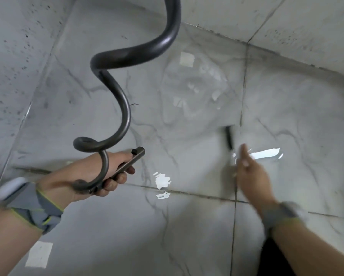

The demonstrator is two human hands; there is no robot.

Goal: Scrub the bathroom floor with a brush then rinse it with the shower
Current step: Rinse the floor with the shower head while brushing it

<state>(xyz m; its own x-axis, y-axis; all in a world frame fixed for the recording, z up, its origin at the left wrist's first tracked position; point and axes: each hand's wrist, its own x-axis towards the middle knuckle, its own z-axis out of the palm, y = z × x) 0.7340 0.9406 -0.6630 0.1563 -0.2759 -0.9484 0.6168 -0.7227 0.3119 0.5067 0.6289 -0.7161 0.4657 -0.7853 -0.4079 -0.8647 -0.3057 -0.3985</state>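
Standing over: a wet floor of pale grey marble-look tiles [187,226] with dark veins and dark grout lines, bright patches of light shining off the water.
Left hand: the left hand [99,172] has its fingers curled round a slim dark metal shower handle [127,165], thumb lying along the top near a small black button, nozzle end pointing toward the middle of the floor.
Hose: a dark grey coiled shower hose [125,108] loops over the left wrist and rises in curves out of the top of view.
Right hand: the right hand [250,174] is motion-blurred, fingers stretched forward; I cannot tell whether it grips anything.
Brush: a blurred dark brush handle [229,137] shows just beyond those fingertips, low over the tiles by a grout line.
Wrists: grey wrist straps [37,204] with yellow-green edging on both arms.
Walls: grey speckled wall tiles [14,56] at left.
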